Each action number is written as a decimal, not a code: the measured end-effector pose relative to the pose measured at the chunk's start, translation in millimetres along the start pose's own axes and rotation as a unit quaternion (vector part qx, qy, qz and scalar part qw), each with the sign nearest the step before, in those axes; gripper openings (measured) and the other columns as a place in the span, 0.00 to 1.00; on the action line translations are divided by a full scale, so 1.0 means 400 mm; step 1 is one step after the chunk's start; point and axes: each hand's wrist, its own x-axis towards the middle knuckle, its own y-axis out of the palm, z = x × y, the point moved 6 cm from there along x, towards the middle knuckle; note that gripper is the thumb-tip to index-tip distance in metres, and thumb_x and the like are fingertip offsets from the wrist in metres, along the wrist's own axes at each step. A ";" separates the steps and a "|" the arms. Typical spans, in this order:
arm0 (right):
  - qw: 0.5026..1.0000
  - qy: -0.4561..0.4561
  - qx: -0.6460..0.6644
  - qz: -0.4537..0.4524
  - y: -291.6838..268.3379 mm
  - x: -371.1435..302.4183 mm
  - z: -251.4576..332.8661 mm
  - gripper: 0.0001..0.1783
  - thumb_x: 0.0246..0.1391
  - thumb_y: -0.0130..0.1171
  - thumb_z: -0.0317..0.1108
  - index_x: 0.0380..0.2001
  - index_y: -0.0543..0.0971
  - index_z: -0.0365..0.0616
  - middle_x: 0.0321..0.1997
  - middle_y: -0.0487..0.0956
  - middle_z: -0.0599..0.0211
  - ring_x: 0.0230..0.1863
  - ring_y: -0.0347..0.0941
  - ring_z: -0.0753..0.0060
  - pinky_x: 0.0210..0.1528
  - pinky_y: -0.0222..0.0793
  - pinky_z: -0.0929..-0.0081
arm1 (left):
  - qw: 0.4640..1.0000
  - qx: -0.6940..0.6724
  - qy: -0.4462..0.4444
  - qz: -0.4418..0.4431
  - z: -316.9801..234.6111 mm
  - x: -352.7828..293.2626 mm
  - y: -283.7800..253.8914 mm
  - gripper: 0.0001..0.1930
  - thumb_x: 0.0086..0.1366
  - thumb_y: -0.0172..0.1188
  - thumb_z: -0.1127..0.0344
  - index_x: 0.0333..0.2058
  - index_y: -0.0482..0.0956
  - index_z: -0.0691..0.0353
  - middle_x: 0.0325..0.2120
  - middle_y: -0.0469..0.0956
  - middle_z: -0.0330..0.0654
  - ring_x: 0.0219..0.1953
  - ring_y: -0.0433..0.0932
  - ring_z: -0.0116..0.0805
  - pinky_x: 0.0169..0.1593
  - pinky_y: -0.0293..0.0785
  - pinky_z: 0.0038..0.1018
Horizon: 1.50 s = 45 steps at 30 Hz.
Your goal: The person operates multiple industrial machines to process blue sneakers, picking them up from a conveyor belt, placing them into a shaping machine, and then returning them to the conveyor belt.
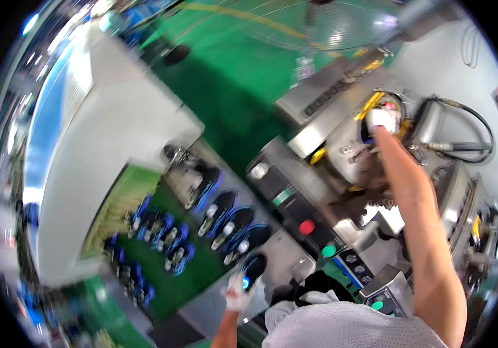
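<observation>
My left hand point(237, 297), in a white glove, is closed on the near end of a dark shoe upper point(255, 265) with a blue spot, at the edge of a grey metal shelf. My right hand point(382, 120), also white-gloved, reaches far forward into the working head of a machine point(345, 148), beside a yellow part point(370, 107). Blur smears its fingers, and whatever lies under them cannot be made out. Close to my left hand stands a row of black shoe uppers point(234, 223) with blue edges or laces.
More shoe uppers point(159, 226) sit on a green surface point(202, 264) running into a white hooded machine point(121, 116). A control panel point(295, 211) with red and green buttons lies between my arms. Black hoses point(481, 124) curve at the right; a large fan point(330, 29) stands beyond.
</observation>
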 end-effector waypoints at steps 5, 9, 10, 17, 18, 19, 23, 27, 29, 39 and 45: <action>0.918 -0.031 0.361 0.163 -0.044 0.006 0.022 0.27 0.54 0.63 0.41 0.56 0.78 0.42 0.42 0.83 0.58 0.36 0.80 0.72 0.38 0.78 0.67 | 0.995 0.011 0.082 -0.058 0.082 -0.022 0.053 0.32 0.61 0.69 0.48 0.59 0.72 0.57 0.57 0.75 0.51 0.59 0.74 0.53 0.56 0.70 0.57; 0.945 -0.125 0.300 0.038 -0.314 -0.204 0.038 0.46 0.59 0.63 0.51 0.71 0.60 0.35 0.70 0.68 0.42 0.63 0.72 0.56 0.61 0.70 0.67 | 0.998 0.016 0.054 0.005 0.013 0.017 0.036 0.29 0.64 0.65 0.47 0.59 0.73 0.53 0.60 0.73 0.47 0.63 0.72 0.50 0.60 0.65 0.60; 0.948 -0.201 0.246 -0.020 -0.412 -0.408 0.135 0.48 0.59 0.63 0.52 0.73 0.58 0.35 0.73 0.64 0.40 0.70 0.67 0.53 0.67 0.65 0.67 | 0.999 0.030 0.019 0.019 0.039 -0.008 0.030 0.29 0.64 0.64 0.47 0.60 0.72 0.51 0.61 0.73 0.45 0.63 0.71 0.49 0.60 0.64 0.61; 0.897 -0.408 0.163 0.044 -0.461 -1.217 -0.015 0.50 0.56 0.64 0.44 0.74 0.53 0.33 0.78 0.53 0.42 0.79 0.50 0.48 0.78 0.46 0.61 | 0.961 -0.027 0.274 -0.032 -0.033 0.134 0.087 0.22 0.68 0.56 0.56 0.59 0.72 0.52 0.55 0.73 0.48 0.58 0.74 0.48 0.54 0.73 0.51; 0.904 -0.419 0.084 0.025 -0.357 -1.239 -0.069 0.54 0.53 0.67 0.44 0.74 0.52 0.33 0.79 0.48 0.39 0.80 0.44 0.44 0.79 0.42 0.57 | 0.955 -0.051 0.290 -0.046 -0.032 0.158 0.115 0.23 0.68 0.54 0.57 0.60 0.71 0.53 0.55 0.73 0.49 0.57 0.74 0.49 0.54 0.74 0.51; 0.908 -0.412 -0.066 0.021 -0.236 -1.256 -0.155 0.56 0.50 0.68 0.45 0.74 0.51 0.32 0.79 0.45 0.37 0.80 0.39 0.39 0.79 0.38 0.53 | 0.957 -0.012 0.290 -0.003 -0.076 0.164 0.114 0.23 0.68 0.53 0.57 0.61 0.71 0.54 0.56 0.72 0.50 0.58 0.74 0.50 0.54 0.74 0.50; 0.893 -0.427 -0.136 0.050 -0.126 -1.285 -0.131 0.63 0.43 0.71 0.45 0.75 0.47 0.33 0.79 0.42 0.33 0.80 0.36 0.31 0.79 0.36 0.46 | 0.953 -0.126 0.274 -0.018 0.004 0.148 0.092 0.28 0.69 0.55 0.53 0.63 0.67 0.58 0.60 0.70 0.53 0.60 0.72 0.52 0.56 0.72 0.49; 0.930 -0.320 -0.075 0.166 -0.201 -1.287 -0.121 0.61 0.44 0.71 0.47 0.76 0.50 0.39 0.79 0.48 0.41 0.80 0.43 0.40 0.78 0.45 0.52 | 0.952 -0.190 0.168 -0.172 0.249 0.031 -0.305 0.28 0.65 0.65 0.57 0.59 0.72 0.64 0.55 0.76 0.50 0.57 0.75 0.49 0.59 0.72 0.42; 0.935 -0.334 -0.067 0.101 -0.223 -1.285 -0.293 0.55 0.50 0.67 0.44 0.76 0.52 0.42 0.79 0.51 0.44 0.79 0.45 0.42 0.77 0.47 0.57 | 0.952 -0.120 0.013 -0.282 0.485 -0.015 -0.488 0.23 0.62 0.67 0.59 0.53 0.77 0.63 0.48 0.79 0.49 0.52 0.76 0.51 0.57 0.72 0.44; 0.921 -0.290 0.047 0.254 -0.249 -1.592 -0.263 0.44 0.49 0.68 0.39 0.68 0.64 0.38 0.73 0.61 0.42 0.72 0.60 0.44 0.72 0.57 0.59 | 0.872 0.087 -0.385 -0.289 1.217 -0.387 -0.633 0.18 0.73 0.50 0.54 0.48 0.81 0.61 0.48 0.79 0.57 0.50 0.77 0.59 0.51 0.73 0.48; 0.847 -0.245 0.163 0.442 -0.431 -1.761 -0.040 0.35 0.53 0.67 0.46 0.61 0.71 0.44 0.59 0.75 0.47 0.58 0.74 0.48 0.61 0.71 0.60 | 0.956 0.105 -0.179 -0.209 0.925 -0.321 -0.554 0.11 0.70 0.59 0.55 0.40 0.79 0.56 0.38 0.75 0.47 0.40 0.78 0.50 0.41 0.72 0.49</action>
